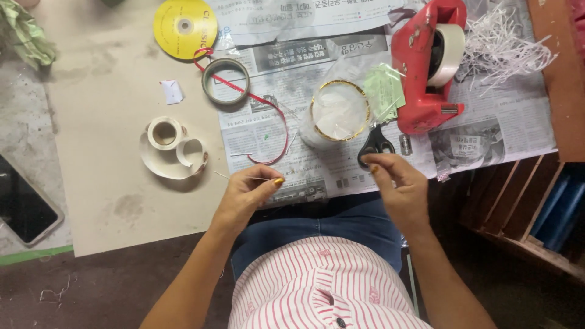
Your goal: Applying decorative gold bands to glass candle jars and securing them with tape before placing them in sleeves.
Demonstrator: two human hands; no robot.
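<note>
We see the left hand (247,194) pinching a thin needle (244,178) at one end, its shaft jutting left over the worktop (109,183), while the right hand (396,183) curls loosely, seemingly empty; light, stiff and slippery, we judge it best pinched mid-shaft.

Head camera, looking straight down, close range.

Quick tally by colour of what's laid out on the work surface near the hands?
Red: 2, tape dispenser, ribbon
Yellow: 1, disc
White: 2, tape roll, paper scrap
Black: 2, scissors, phone
Total: 7
</note>
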